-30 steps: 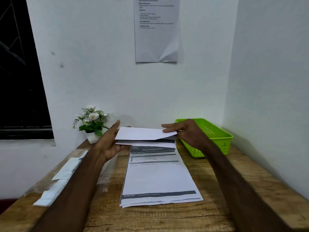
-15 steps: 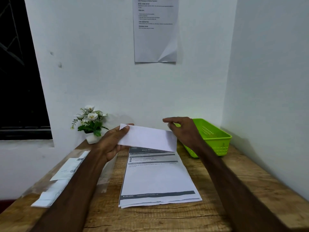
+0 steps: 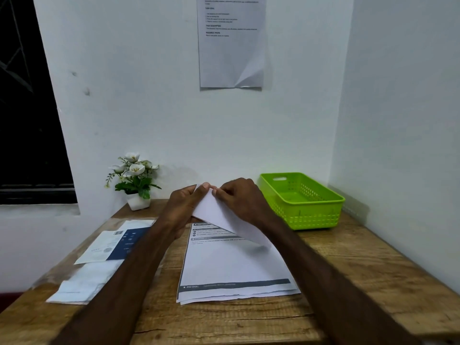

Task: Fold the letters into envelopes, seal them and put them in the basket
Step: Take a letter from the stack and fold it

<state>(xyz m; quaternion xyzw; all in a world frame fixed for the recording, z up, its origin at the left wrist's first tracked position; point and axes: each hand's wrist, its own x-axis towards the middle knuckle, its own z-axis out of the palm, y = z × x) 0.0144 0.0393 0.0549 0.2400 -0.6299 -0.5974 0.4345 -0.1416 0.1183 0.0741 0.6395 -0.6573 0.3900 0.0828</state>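
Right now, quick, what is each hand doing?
Left hand: holding the folded white paper at its top corner.
Right hand: fingers pinching the same paper's top edge.

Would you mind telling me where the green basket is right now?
In the head view, the green basket sits on the table's far right, against the wall corner, just right of the right hand.

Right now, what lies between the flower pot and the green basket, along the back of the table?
In the head view, both hands, left hand and right hand, hold a folded white paper between the flower pot and green basket.
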